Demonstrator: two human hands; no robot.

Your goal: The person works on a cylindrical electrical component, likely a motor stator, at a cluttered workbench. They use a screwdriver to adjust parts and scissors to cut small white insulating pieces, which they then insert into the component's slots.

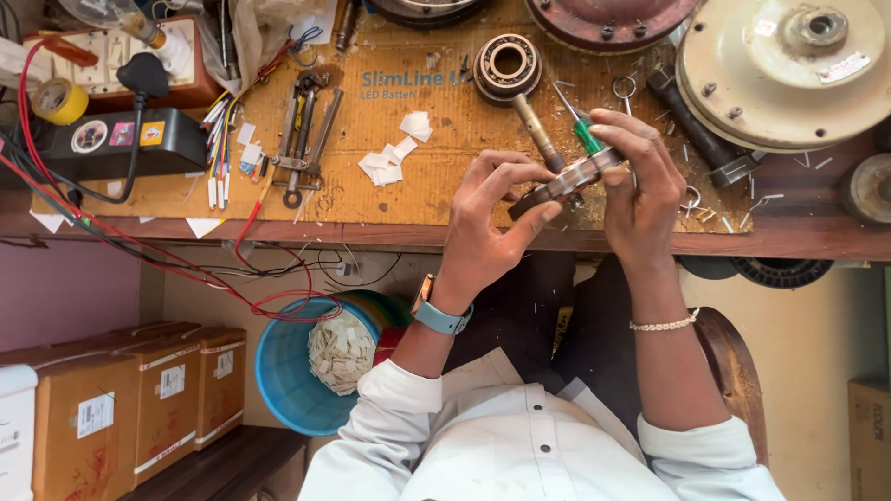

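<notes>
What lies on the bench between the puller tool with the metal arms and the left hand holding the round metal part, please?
In the head view, a cluster of small white paper scraps lies on the cardboard sheet between the puller tool and the left hand; otherwise that stretch is bare.

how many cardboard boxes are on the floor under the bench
4 at least: three brown cardboard boxes side by side at lower left, with a white box beside them at the frame edge, and one more box cut off at lower right. Others may sit out of view.

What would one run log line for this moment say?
left hand: holds round metal part | right hand: grips part, green-handled screwdriver | surface: workbench
</notes>
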